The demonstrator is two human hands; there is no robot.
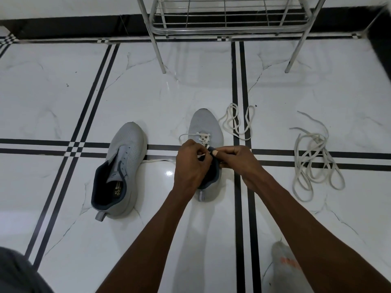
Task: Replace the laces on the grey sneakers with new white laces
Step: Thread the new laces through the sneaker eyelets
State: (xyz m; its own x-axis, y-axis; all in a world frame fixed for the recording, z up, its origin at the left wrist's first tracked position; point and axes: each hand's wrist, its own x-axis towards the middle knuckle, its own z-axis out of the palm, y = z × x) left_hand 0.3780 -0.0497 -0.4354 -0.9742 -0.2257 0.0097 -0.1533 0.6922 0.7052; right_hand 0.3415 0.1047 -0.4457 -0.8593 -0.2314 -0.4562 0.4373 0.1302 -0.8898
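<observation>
I can't read the insole print in the unlaced mesh sneaker (pixel 122 166), which lies left of the shoe (pixel 206 132) I'm on. Over that shoe's tongue, my left hand (pixel 191 163) pinches the flat white lace (pixel 203 138) with curled fingers, and my right hand (pixel 239 159) grips the shoe's eyelet edge. A looped lace (pixel 237 121) lies just right of its toe, a tangled one (pixel 315 161) farther right on glossy marble floor (pixel 63 92).

We see a white marble floor (pixel 63 92) crossed by black stripes, and a metal wire rack (pixel 228 24) standing against the far wall.
</observation>
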